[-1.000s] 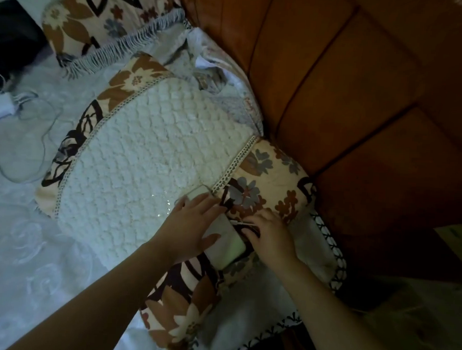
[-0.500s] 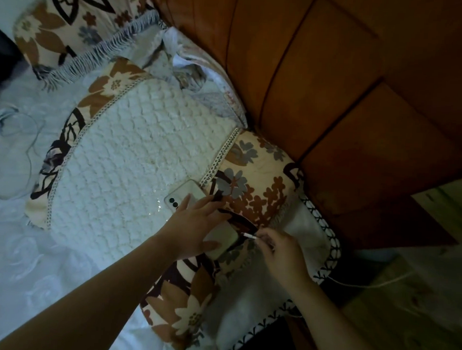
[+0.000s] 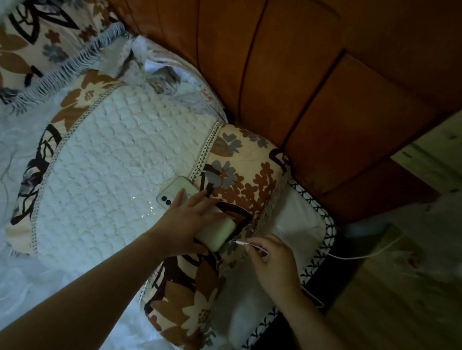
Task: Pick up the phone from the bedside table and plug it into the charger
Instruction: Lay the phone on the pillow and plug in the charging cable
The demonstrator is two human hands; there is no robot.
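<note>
Head view: a pale green, glossy rectangular phone point(image 3: 195, 213) lies camera-side up on a white quilted pillow with floral brown border point(image 3: 123, 169), just below frame centre. The left hand point(image 3: 187, 220) lies flat across it, fingers spread, pinning rather than gripping. At the phone's four o'clock end, the right hand point(image 3: 271, 257) pinches a thin white charging cable point(image 3: 354, 255), its plug tip just short of the port. The soft pillow could let the phone tilt or slide under pressure, so the plug may miss or jam crooked.
</note>
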